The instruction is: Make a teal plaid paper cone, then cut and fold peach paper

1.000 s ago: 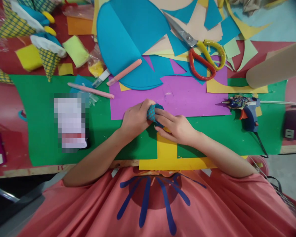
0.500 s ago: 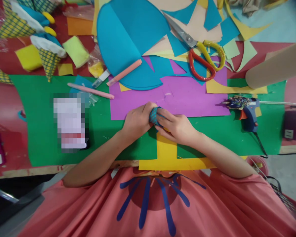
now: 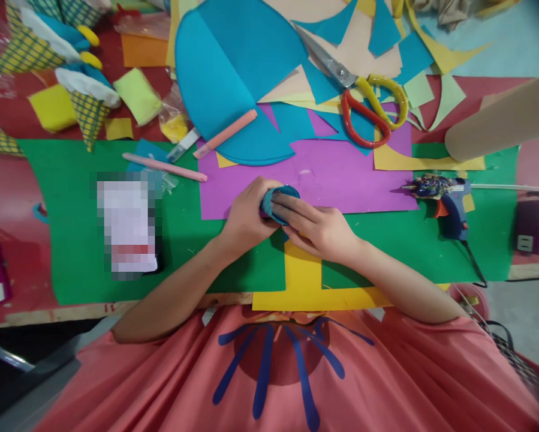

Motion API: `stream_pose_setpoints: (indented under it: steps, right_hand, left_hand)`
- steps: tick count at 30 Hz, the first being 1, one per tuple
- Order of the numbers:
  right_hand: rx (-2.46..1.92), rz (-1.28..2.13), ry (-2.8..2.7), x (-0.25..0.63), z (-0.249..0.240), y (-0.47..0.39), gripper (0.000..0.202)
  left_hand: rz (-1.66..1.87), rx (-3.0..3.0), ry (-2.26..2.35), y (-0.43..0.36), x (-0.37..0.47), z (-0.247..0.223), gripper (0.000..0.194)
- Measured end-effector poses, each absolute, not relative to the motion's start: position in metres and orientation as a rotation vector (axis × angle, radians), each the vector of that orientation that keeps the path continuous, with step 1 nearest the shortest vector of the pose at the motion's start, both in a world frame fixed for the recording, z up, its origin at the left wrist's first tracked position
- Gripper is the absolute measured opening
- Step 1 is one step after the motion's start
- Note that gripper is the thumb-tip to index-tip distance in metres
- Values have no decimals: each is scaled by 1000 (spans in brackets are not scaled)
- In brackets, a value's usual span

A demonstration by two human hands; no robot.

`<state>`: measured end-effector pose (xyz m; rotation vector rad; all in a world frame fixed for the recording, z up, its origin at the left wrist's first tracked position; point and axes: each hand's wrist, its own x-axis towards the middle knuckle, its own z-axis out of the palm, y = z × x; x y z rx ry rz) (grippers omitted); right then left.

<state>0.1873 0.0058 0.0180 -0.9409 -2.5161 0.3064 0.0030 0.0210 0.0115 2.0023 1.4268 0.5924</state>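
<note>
Between my hands is a small teal roll with a lighter pattern on its outside. Its round mouth faces up, while its lower end is hidden by my fingers. My left hand is closed around its left side. The fingers of my right hand reach into the mouth, with others lying along the outside. Under my hands lie a purple sheet and a green sheet. A yellow strip extends towards me from below my right hand.
Scissors lie on blue cut sheets at the back. To the right are a glue gun and a beige tube. A pink pen and a pixelated rectangular item lie left. Checked cones sit back left.
The teal roll has tipped so its round mouth now shows, and it has opened wider. My right fingers have straightened into it. My left hand has moved slightly away from me.
</note>
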Motion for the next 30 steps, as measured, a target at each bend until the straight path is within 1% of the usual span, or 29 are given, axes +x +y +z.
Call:
stream_pose_setpoints:
  steps: [2,3,7,15,21,23,26,30]
  right_hand:
    - [-900,265,-2483,187,18,6,36]
    - [-883,242,-2465,187,18,6,35]
    - [-877,178,-2421,188,19,5,33]
    - [-932,244,-2467,186,18,0,38]
    - [-952,383,-2515,186,15,-1,42]
    - [-952,378,-2524,186,16,0,43]
    - [-936,320,-2487,186,18,1,40]
    - [-939,259,-2354,186,19,2,32]
  left_hand:
    - [699,1999,1360,23,2,9,15]
    - [756,2002,1326,24,1,7,14]
    - [907,2006,1240,27,-3,-2,18]
    - [882,2075,1251,25,-6,-7,18]
    - [986,2189,1164,25,-5,-9,18]
    - [959,2158,1186,25,-5,-10,19]
    - [905,2085,1246,24,-5,-10,22]
    - [945,2087,1266,25,-4,-12,31]
